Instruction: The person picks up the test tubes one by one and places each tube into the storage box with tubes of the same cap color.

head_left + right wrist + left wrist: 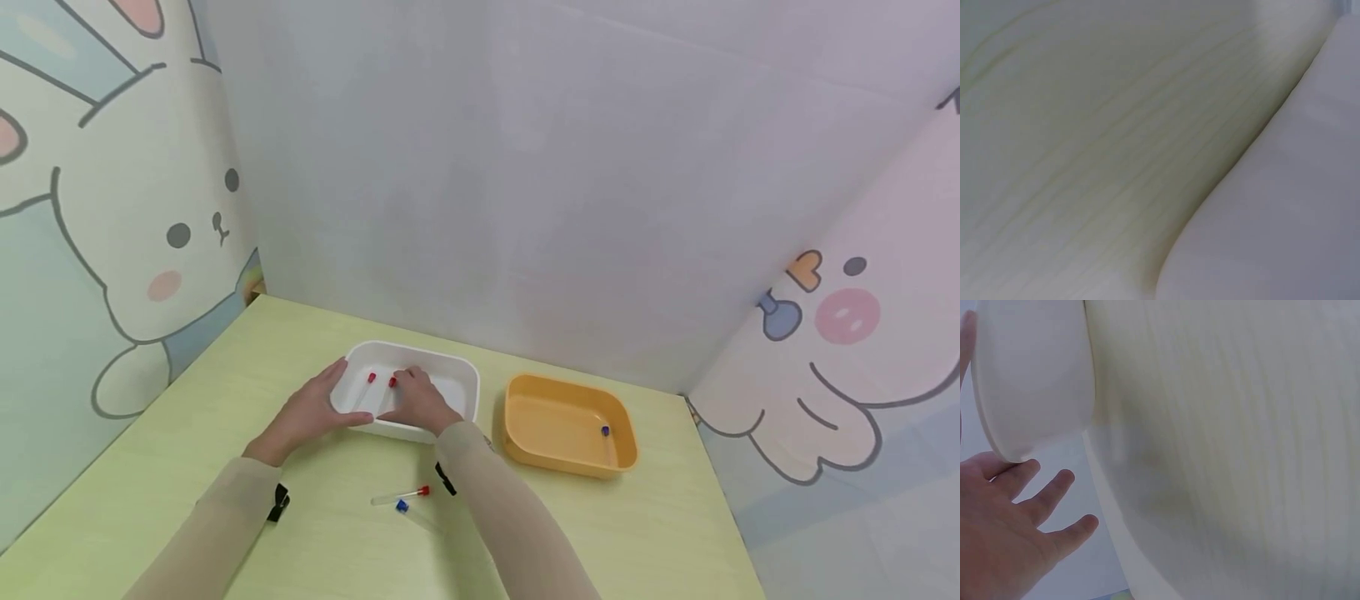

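While my left hand [311, 408] spans the left end of the rounded white tray [457, 393], my right hand [422, 400] reaches inside it, fingers bent over a slim, clear tube with a red cap [392, 382]. Left fingers: apart, fairly straight, at the rim; one seems to touch it in the left wrist view. Right fingers: close about the tube, but pinching or just touching, can't tell; right wrist view misses them. That tube lies in the white tray, just beside a second clear red-capped tube [366, 389]. Nearer me on the pale yellow-green tabletop [645, 533]: a third clear red-capped tube [401, 496], a clear blue-capped tube [402, 506]. Rounded orange tray [555, 421] to the right, with another blue-capped tube [606, 433] in it.

Handling, my call: light touch near the cap, thumb opposite, no squeezing; round tubes probably roll. Left should only steady the rim, not tip it. Best avoid knocking the neighbouring tube.
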`<state>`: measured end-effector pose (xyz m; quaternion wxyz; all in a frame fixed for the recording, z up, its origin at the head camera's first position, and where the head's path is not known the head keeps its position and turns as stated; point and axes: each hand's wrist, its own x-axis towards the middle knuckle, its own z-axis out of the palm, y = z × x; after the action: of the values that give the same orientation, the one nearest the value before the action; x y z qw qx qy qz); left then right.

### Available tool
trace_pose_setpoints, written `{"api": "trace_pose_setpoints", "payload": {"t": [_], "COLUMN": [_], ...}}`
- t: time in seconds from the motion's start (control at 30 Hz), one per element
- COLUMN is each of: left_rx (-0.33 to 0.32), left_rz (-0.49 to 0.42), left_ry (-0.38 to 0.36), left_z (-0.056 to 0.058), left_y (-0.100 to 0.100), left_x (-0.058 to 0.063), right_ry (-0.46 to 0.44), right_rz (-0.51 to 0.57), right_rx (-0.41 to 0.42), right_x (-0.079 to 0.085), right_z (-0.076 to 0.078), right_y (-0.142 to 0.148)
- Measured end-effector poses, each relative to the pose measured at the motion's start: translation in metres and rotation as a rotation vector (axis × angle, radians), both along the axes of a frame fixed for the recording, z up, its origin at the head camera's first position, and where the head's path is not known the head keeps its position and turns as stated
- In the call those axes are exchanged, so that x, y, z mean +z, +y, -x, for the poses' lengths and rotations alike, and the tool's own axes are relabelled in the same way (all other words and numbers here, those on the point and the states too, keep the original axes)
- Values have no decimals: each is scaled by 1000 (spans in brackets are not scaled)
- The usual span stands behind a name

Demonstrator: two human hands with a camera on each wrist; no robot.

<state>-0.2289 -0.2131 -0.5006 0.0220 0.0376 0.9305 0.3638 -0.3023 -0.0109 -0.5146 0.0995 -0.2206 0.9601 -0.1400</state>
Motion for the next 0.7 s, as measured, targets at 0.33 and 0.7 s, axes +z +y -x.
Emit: {"api": "trace_pose_setpoints", "payload": {"t": [0.33, 0.7], "left_rx": [-6, 2], "left_rz": [10, 22], "left_ry": [10, 4], "left_z": [0, 1], "left_y": [1, -1], "left_x": [-1, -3], "right_ry": [-21, -31], "right_rz": [10, 18], "right_rx": [-24, -31], "right_x": [2, 2], "right_z": [-2, -2], "right_y": [2, -1]}}
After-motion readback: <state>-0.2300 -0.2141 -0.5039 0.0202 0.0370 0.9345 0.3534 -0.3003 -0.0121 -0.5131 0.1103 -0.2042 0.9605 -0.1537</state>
